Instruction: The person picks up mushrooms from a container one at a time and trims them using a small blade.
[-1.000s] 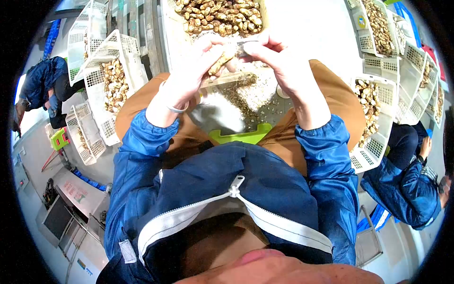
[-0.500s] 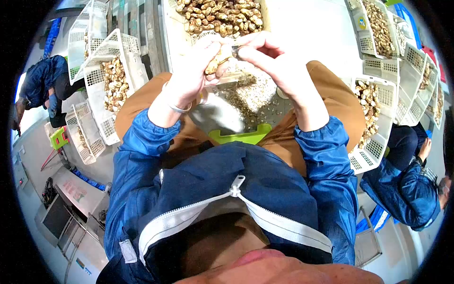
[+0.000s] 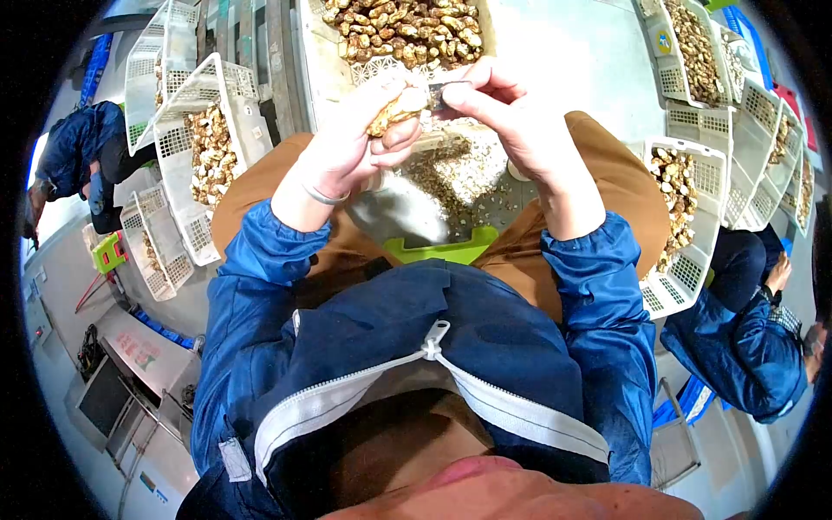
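Note:
My left hand [image 3: 368,134] is closed round a brown-and-cream mushroom [image 3: 399,115], its pale end pointing right. In my right hand [image 3: 494,108], a small dark-edged knife [image 3: 436,95] is pinched between thumb and fingers. The blade sits at the mushroom's right end; whether it touches is hard to tell in the glare. Just beyond my hands stands a white crate [image 3: 487,26] holding many similar mushrooms [image 3: 407,30]. Below them, pale trimmings [image 3: 459,186] lie scattered between my knees.
Perforated white crates of mushrooms stand by my left knee [image 3: 212,156] and right knee [image 3: 680,199]. A green plastic edge [image 3: 442,250] lies close to me. Co-workers in blue sit at far left [image 3: 78,156] and right [image 3: 745,338]. Wooden slats [image 3: 282,69] stand at upper left.
My left hand has turned the mushroom slightly, so more of it shows. My right hand has shifted a little, and more of the blade is visible.

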Action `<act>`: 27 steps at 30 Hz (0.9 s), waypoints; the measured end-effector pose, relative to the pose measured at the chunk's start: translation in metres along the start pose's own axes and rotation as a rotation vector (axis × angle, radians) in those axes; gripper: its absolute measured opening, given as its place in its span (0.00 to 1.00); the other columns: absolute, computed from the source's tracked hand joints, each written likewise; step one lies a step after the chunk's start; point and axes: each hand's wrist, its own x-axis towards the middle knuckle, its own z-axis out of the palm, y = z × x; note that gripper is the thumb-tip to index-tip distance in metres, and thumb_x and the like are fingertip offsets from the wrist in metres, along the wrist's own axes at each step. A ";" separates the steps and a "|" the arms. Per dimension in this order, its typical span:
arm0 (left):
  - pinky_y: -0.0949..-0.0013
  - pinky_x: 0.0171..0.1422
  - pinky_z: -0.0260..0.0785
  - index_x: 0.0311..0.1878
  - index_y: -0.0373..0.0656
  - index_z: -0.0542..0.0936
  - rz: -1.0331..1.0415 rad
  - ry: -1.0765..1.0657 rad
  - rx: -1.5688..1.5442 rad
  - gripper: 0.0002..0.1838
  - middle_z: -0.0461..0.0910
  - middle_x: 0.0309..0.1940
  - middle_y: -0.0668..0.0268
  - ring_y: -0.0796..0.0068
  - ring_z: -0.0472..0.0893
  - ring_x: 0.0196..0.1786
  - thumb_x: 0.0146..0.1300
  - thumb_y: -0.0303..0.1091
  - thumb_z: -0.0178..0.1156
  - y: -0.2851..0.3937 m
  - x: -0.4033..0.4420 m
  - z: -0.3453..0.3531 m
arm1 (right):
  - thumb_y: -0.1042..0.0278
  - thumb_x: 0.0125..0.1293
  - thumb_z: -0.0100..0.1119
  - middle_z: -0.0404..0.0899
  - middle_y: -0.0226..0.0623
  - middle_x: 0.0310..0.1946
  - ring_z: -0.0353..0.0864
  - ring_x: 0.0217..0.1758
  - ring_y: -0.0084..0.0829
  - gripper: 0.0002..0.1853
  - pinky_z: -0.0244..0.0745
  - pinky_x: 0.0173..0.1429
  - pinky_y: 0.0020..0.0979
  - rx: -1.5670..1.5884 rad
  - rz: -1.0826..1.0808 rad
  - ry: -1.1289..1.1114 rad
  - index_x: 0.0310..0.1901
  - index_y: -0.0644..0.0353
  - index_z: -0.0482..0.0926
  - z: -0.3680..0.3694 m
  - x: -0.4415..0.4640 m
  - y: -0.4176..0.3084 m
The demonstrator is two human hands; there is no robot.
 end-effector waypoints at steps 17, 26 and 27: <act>0.82 0.18 0.49 0.47 0.45 0.74 -0.052 0.173 0.106 0.13 0.68 0.20 0.73 0.87 0.59 0.16 0.79 0.44 0.47 -0.004 -0.001 -0.009 | 0.67 0.68 0.67 0.85 0.30 0.34 0.82 0.38 0.20 0.07 0.77 0.47 0.23 0.031 0.012 -0.075 0.38 0.61 0.83 0.000 0.002 0.004; 0.82 0.22 0.51 0.59 0.41 0.71 -0.122 0.167 -0.255 0.22 0.68 0.29 0.71 0.85 0.60 0.23 0.80 0.50 0.46 -0.007 -0.002 0.001 | 0.65 0.66 0.69 0.85 0.30 0.34 0.82 0.38 0.20 0.09 0.77 0.47 0.23 0.016 -0.003 0.078 0.39 0.62 0.84 0.001 0.003 0.009; 0.82 0.22 0.52 0.57 0.41 0.72 -0.068 -0.111 -0.144 0.20 0.65 0.27 0.72 0.85 0.61 0.24 0.80 0.49 0.46 -0.005 0.003 -0.007 | 0.66 0.66 0.69 0.85 0.30 0.34 0.82 0.38 0.20 0.09 0.77 0.47 0.24 -0.014 -0.009 0.078 0.39 0.62 0.84 0.001 0.003 0.007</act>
